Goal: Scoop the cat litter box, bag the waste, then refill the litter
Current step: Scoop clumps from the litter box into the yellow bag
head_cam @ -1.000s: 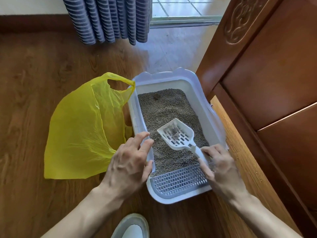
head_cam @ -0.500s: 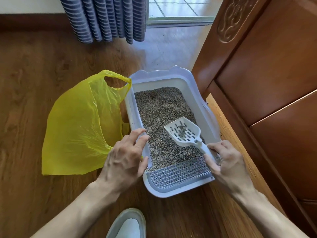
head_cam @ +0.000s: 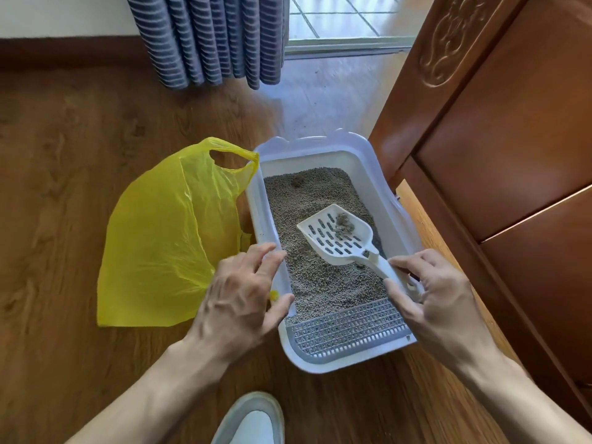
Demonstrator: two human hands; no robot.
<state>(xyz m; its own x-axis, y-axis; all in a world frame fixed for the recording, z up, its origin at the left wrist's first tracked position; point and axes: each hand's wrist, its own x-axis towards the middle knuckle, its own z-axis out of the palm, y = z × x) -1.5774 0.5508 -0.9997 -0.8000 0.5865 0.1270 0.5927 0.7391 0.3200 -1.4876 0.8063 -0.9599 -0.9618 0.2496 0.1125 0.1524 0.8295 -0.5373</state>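
A crumpled yellow plastic bag (head_cam: 166,238) lies flat on the brown wood-plank floor (head_cam: 64,155), just left of the left hand (head_cam: 243,299), one handle loop touching the far left corner of the box. Bare floor stretches left of and beyond the bag. The left hand rests on the left rim of the white rectangular plastic litter box (head_cam: 323,152), fingers spread and loose, gripping nothing.

The box's long axis runs away from the person, tilted slightly left at the far end. Grey granular litter (head_cam: 320,200) fills it; a grey slotted grate (head_cam: 349,328) crosses the near end, between the two hands. A dark clump (head_cam: 298,181) sits in the litter near the far wall.

The white slotted plastic scoop (head_cam: 336,235) is held above the litter, just beyond and left of the right hand (head_cam: 439,302), its long axis diagonal, blade pointing far-left, handle near-right. A grey clump of waste (head_cam: 344,223) lies in the blade. The right hand's fingers pinch the handle over the box's right rim.

Right of that hand, a reddish-brown carved wooden cabinet (head_cam: 496,139) stands close beside the box, leaving only a narrow floor strip.
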